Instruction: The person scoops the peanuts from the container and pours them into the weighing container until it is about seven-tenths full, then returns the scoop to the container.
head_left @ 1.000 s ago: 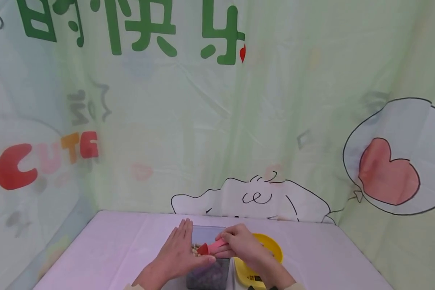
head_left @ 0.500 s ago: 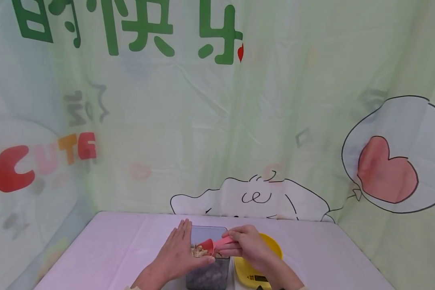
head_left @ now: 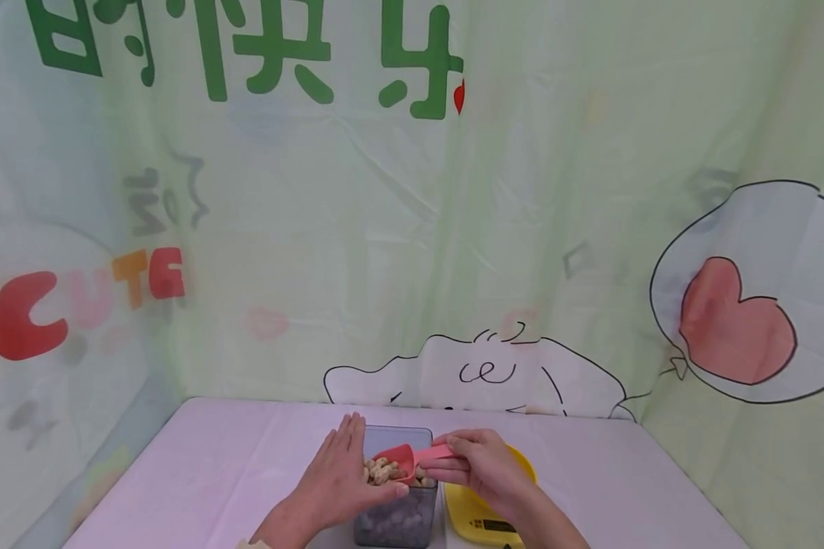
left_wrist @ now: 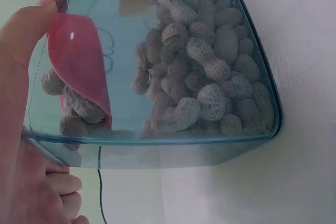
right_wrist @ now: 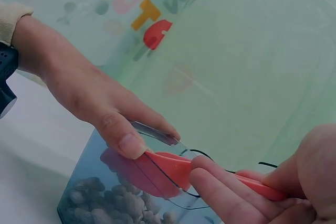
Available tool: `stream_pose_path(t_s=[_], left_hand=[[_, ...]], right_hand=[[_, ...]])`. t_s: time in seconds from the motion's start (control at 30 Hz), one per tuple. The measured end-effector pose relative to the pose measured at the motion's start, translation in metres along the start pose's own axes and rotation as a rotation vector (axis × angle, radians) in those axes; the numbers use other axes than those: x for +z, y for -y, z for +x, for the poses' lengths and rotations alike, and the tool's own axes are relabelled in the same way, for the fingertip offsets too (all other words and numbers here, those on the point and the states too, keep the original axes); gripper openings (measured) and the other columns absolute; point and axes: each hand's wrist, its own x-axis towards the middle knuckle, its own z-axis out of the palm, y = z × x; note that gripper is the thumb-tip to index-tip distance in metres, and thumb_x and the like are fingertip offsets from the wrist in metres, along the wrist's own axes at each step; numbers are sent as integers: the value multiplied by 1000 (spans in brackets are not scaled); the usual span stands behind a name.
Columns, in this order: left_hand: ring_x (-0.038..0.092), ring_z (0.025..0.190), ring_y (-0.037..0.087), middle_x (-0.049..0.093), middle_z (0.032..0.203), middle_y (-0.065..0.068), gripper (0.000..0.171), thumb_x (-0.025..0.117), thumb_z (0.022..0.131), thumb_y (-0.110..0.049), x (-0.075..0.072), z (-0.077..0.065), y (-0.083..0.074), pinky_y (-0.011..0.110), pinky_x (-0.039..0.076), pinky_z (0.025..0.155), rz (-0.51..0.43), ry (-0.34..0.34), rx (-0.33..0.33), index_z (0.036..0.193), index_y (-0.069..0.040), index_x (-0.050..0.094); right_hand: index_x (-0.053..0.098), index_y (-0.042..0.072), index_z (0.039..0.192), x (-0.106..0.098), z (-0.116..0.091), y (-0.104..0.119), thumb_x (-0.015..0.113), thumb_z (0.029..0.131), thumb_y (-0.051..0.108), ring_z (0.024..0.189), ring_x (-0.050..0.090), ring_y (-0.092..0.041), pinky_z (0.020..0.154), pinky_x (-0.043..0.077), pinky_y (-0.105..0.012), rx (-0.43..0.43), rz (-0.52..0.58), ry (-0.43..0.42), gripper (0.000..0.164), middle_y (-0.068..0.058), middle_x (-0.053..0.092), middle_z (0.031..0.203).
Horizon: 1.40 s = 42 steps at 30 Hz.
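A clear plastic bin (head_left: 394, 526) of unshelled peanuts (left_wrist: 191, 77) stands in front of me. At its left rim my left hand (head_left: 336, 476) rests, fingers straight along the side and thumb across the near edge. My right hand (head_left: 484, 465) grips the handle of a pink scoop (head_left: 405, 460) over the bin's mouth. In the head view peanuts lie in the scoop's bowl. The left wrist view shows the scoop (left_wrist: 79, 59) through the clear wall, several peanuts at its lip. In the right wrist view fingers (right_wrist: 226, 192) and thumb hold the handle.
Right of the bin is a yellow digital scale (head_left: 470, 515) with a yellow bowl (head_left: 525, 463) on it, partly hidden by my right hand and forearm. A pale cloth (head_left: 247, 457) covers the table. Printed curtains (head_left: 281, 229) hang behind and at the sides.
The scoop has risen and shifted right, away from my left hand, and its bowl has tipped upward with peanuts showing in it. My left hand stays at the bin's edge.
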Motion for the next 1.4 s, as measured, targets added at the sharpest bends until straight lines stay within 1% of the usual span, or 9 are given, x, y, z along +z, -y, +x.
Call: stream_pose_path(t_s=[0.27, 0.5, 0.73, 0.97, 1.23, 1.4], left_hand=[[21, 152, 36, 25, 163, 19, 126, 63, 70, -82, 1, 0, -3, 58, 21, 122, -21, 17, -23, 155, 2, 23], [21, 152, 36, 25, 162, 20, 125, 63, 71, -81, 0, 1, -5, 58, 22, 122, -17, 11, -16, 155, 3, 23], [22, 152, 36, 26, 162, 21, 127, 62, 71, -83, 0, 1, -6, 57, 24, 122, 3, -4, 3, 154, 5, 24], [20, 153, 35, 25, 163, 20, 127, 60, 71, -84, -1, 1, -7, 57, 22, 122, 13, 23, -22, 155, 4, 23], [21, 152, 36, 25, 162, 22, 128, 59, 71, -85, -4, -2, -6, 56, 22, 122, 45, 11, -6, 154, 5, 24], [20, 152, 37, 24, 162, 22, 128, 57, 71, -87, -7, -3, -5, 56, 21, 123, 77, 22, -7, 154, 5, 24]], right_hand=[[44, -16, 135, -6, -2, -4, 41, 107, 14, 98, 75, -26, 86, 60, -34, -4, 46, -16, 41, -18, 75, 106], [43, -16, 136, -16, -7, -4, 41, 107, 15, 100, 74, -26, 87, 59, -35, -19, 103, -39, 42, -19, 74, 109], [45, -15, 135, -25, -11, -2, 42, 107, 15, 100, 74, -28, 87, 59, -35, -41, 121, -75, 41, -19, 73, 111], [41, -16, 137, -33, -18, 4, 42, 107, 14, 99, 74, -28, 88, 59, -37, -70, 142, -94, 43, -19, 73, 110], [41, -14, 139, -46, -27, 11, 43, 106, 14, 99, 74, -28, 88, 59, -37, -69, 154, -132, 43, -16, 74, 110], [42, -13, 139, -53, -30, 11, 43, 107, 15, 101, 74, -29, 89, 59, -38, -69, 155, -157, 43, -16, 74, 110]])
